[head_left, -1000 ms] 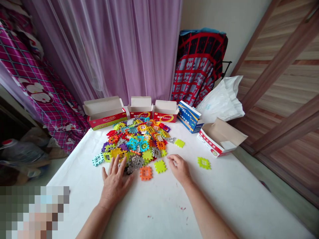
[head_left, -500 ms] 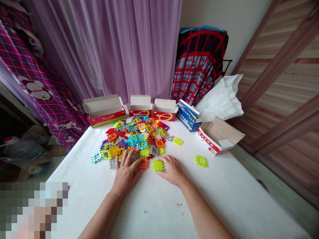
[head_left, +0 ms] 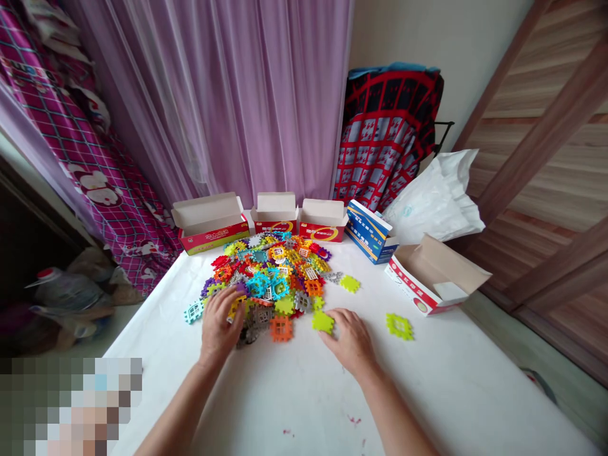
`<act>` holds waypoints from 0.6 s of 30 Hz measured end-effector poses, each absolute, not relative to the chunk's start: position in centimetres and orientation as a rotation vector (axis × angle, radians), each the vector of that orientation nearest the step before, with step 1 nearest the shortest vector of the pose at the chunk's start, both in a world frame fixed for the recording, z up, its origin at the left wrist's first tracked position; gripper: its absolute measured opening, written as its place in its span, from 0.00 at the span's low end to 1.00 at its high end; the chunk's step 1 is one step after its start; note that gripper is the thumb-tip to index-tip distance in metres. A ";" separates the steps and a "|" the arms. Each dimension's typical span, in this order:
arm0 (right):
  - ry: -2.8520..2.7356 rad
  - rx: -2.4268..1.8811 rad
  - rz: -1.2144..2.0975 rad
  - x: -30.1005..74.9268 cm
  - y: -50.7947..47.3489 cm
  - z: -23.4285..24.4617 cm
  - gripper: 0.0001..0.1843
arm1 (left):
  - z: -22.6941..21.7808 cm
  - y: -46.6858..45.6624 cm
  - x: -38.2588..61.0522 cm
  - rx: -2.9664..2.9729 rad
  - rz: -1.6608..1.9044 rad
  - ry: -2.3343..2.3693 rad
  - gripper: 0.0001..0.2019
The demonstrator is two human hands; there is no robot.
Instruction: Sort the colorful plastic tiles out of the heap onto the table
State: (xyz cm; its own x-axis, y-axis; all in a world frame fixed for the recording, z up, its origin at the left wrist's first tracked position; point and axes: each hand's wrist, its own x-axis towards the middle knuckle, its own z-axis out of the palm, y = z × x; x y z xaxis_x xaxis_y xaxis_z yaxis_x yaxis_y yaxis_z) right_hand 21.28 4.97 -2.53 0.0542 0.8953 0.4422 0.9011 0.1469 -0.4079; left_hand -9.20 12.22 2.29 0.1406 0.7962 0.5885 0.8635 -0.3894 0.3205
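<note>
The right hand (head_left: 350, 339) pinched a lime-green tile (head_left: 323, 322) by its right side, thumb near and fingers far, just beside the near right edge of the pile (head_left: 270, 269); whether the tile was lifted could not be told. A second earlier that hand had been apart from the tile, to its right. Half a second earlier the tile had been closer to the orange tile (head_left: 281, 329); now the gap between them was wider. The left hand (head_left: 219, 326) had moved left off the orange tile, baring it fully, and was now over the pile's near left edge, fingers bent and close together above a yellow piece (head_left: 234, 309); whether it gripped anything could not be told.

The pieces looked like plastic, flat and squarish with notched edges, some solid, others latticed like windows. A green tile with a cut-out centre (head_left: 399, 327) lay well apart on the right. Smooth white covered the worktop (head_left: 285, 392). At its far side stood open cardboard boxes, among them a glossy blue box (head_left: 368, 231), near a crinkled white bag (head_left: 432, 202). Behind hung a pleated lilac curtain (head_left: 266, 95).
</note>
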 end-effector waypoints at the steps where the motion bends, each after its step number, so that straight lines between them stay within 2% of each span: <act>1: -1.795 -1.722 -0.050 21.7 5.1 -2.9 0.17 | 3.2 14.0 -10.4 -2.262 -1.065 -1.739 0.18; 4: -1.816 -1.695 -0.099 22.4 5.2 -3.7 0.17 | 6.4 20.1 -14.3 -2.095 -0.710 -2.034 0.21; 7: -1.792 -1.707 -0.133 22.3 5.1 -4.0 0.16 | 9.0 26.1 -17.6 -2.009 -0.566 -2.145 0.25; 12: -1.795 -1.678 -0.198 22.2 5.0 -4.6 0.16 | 10.2 32.7 -19.9 -1.998 -0.326 -2.162 0.29; 18: -1.810 -1.655 -0.252 22.9 5.1 -5.1 0.16 | 10.8 34.5 -20.4 -1.995 0.001 -2.098 0.17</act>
